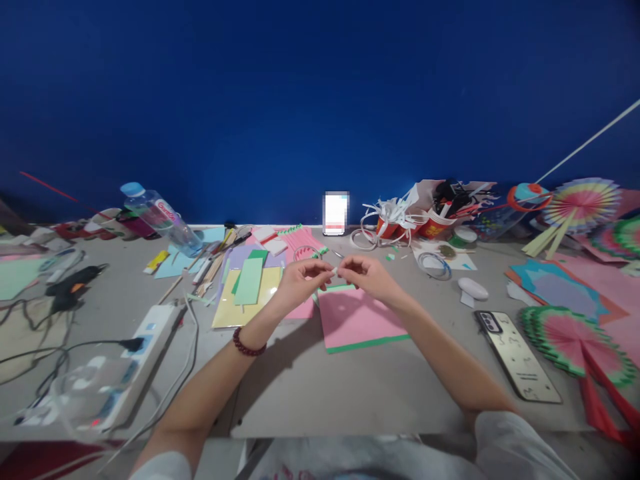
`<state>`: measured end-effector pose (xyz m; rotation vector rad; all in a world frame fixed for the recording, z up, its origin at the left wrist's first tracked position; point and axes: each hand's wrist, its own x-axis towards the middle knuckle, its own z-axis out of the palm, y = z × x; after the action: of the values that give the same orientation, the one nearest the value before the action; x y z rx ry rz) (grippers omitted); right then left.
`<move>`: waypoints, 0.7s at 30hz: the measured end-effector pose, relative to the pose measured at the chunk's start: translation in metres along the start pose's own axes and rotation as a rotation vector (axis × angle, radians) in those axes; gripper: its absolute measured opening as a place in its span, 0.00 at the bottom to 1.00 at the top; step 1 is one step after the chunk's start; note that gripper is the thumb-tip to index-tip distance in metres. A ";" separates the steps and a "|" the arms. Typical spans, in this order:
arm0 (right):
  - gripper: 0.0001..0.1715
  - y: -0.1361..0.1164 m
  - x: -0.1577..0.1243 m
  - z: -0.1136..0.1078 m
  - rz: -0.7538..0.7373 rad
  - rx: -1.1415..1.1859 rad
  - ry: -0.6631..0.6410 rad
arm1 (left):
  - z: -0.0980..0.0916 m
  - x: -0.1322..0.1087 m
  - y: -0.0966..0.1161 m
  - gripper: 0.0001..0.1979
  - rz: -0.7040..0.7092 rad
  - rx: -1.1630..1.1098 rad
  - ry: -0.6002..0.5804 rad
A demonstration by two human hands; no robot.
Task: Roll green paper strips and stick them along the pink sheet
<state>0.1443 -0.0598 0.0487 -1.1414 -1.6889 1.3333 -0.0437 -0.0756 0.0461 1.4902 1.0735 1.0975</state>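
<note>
My left hand [306, 283] and my right hand [364, 275] meet at the fingertips, above the far edge of a pink paper sheet [360, 317] with green strips along its edges. Both are closed in a pinch on a small white piece [335, 272], too small to name. A dark red bead bracelet [249, 342] circles my left wrist. Left of my left hand lie a light green paper strip [249, 280] and a yellow sheet [227, 303]. Behind the hands, a pink pleated paper [306, 241] with green trim rests on the table.
A power strip [143, 363] with cables and a glue gun [75, 287] lie left. A tilted water bottle [163, 215] stands at the back left. Red cups [434, 225] hold strips and tools at the back right. A phone [517, 357] and a paper fan [580, 343] lie right.
</note>
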 end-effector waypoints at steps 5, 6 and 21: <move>0.13 0.002 0.002 0.001 -0.020 0.010 0.014 | 0.000 -0.001 -0.003 0.13 0.007 0.077 -0.035; 0.12 0.002 0.002 0.000 -0.024 0.016 0.033 | -0.001 -0.001 -0.005 0.14 0.003 0.070 -0.042; 0.10 0.008 0.004 -0.044 -0.222 -0.220 0.352 | -0.006 0.007 -0.019 0.11 0.005 -0.033 0.110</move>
<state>0.1837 -0.0392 0.0515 -1.1904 -1.6670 0.7736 -0.0498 -0.0647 0.0289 1.4204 1.1226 1.2066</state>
